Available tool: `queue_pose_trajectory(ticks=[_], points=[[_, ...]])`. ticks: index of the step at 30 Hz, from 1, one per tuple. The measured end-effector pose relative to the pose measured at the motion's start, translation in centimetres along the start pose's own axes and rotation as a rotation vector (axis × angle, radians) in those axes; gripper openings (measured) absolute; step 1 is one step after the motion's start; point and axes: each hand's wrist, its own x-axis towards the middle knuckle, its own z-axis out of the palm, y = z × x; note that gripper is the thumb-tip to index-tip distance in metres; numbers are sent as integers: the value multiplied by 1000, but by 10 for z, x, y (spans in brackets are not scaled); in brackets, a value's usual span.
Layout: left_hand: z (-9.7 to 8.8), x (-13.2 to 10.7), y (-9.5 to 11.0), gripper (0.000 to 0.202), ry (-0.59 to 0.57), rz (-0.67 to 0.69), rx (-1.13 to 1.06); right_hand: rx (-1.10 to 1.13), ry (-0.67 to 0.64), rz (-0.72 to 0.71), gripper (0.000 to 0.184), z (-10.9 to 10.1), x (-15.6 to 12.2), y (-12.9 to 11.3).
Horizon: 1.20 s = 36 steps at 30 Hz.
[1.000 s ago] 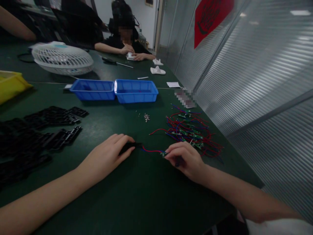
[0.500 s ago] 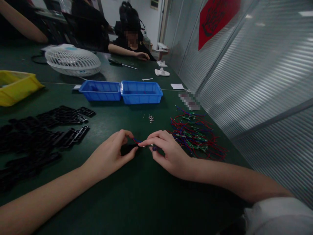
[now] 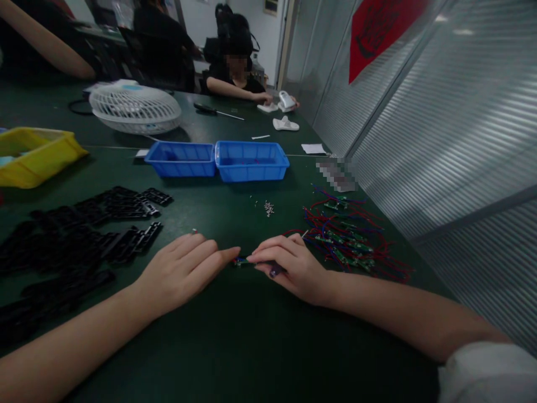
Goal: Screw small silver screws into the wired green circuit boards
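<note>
A small green circuit board with red and blue wires lies between my fingertips, over a dark part I cannot make out clearly. My left hand reaches it with a stretched index finger, the other fingers curled; its thumb is hidden. At the board's right end, the thumb and index finger of my right hand are pinched together. Tucked inside that same hand is a dark purple handle end; a thin pale rod shows beyond the knuckles, perhaps of one tool.
Black plastic parts lie in heaps at left, wired circuit boards at right. Small screws sit before two blue bins. Farther off are a yellow bin, a white fan, a screwdriver and a co-worker's hand.
My left hand has turned from a thumb-and-finger pinch to palm down, index finger on the board. My right fingers stay close by. The co-worker's hands now handle white parts.
</note>
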Motion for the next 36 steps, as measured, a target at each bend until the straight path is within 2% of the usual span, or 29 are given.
queue_pose_trajectory(ticks=[7,13,24,28,31,36], points=[[5,-5,-9,21,-59,77,43,-59,-21,2,27,4,-3,9],[8,-10,-9,29,-93,93,65,-60,-101,74,38,1,-1,9],[9,-11,-11,27,-85,141,59,-59,-148,118,41,3,-2,9],[8,-6,-8,28,-125,153,47,-78,-186,105,38,4,-2,9],[6,1,-2,25,-204,97,-15,-119,-217,53,29,4,-2,9],[3,10,10,14,-339,-152,-246,-215,-202,8,19,7,-1,6]])
